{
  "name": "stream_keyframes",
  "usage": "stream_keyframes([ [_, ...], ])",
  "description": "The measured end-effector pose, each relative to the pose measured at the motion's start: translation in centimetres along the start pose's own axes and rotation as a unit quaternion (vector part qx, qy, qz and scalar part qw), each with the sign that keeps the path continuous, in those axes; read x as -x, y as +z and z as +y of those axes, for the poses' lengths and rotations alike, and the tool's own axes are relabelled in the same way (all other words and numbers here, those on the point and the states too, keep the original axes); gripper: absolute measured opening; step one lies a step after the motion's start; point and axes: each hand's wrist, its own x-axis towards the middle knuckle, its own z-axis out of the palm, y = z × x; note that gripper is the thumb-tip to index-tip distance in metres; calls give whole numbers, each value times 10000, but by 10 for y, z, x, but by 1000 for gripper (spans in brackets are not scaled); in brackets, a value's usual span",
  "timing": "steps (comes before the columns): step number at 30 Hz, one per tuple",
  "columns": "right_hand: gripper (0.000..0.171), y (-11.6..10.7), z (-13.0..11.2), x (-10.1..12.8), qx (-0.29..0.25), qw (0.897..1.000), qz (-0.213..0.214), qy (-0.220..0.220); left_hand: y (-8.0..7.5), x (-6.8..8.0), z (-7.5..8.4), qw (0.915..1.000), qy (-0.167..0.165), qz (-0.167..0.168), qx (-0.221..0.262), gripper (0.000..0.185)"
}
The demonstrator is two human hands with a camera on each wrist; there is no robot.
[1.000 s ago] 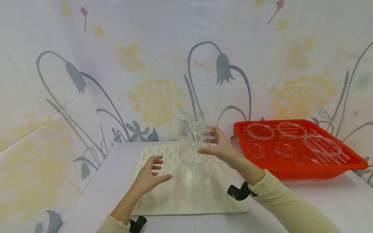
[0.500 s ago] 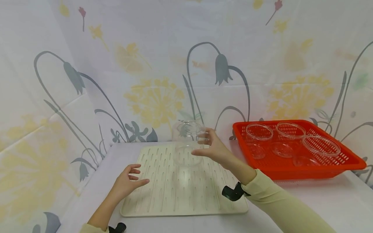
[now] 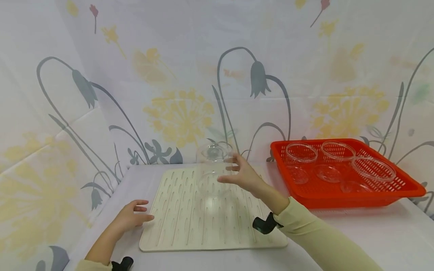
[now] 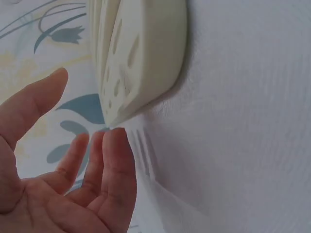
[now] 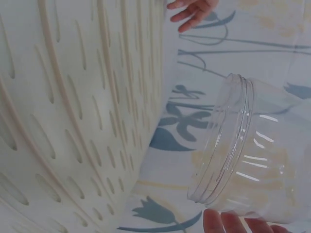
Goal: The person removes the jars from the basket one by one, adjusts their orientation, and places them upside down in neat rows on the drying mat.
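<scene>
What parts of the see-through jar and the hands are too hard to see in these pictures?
- Clear jar, head view: its lower rim fades into the pale mat; whether it touches the mat is unclear.
- Right hand, right wrist view: only fingertips show; the bottom edge cuts off the rest.
- Left hand, left wrist view: the frame edge cuts off its wrist.
- Dishes in the red basket, head view: transparent and too small to count.

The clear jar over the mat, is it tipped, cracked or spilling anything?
The clear jar is held by the right hand above the ribbed mat, upside down with its open mouth facing the mat. No crack or spill is visible.
</scene>
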Motion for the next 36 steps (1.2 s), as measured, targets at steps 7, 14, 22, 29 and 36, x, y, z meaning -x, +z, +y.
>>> stream_keyframes([
  [7,84,10,6,-4,-47,10000,74,17,-4,-1,-7,9978,-203,-523,362,63],
  [14,87,22,12,-10,-79,9999,97,94,-4,-2,-14,9955,-391,-711,484,58],
  [22,92,35,17,-17,-122,9998,4,148,-5,-1,-17,9932,-466,-803,704,60],
  [29,88,46,24,-24,-146,9996,-149,197,-6,0,-17,9923,-496,-806,799,61],
  [36,88,56,30,-34,-184,9993,-187,257,-7,0,-18,9918,-471,-854,828,62],
])
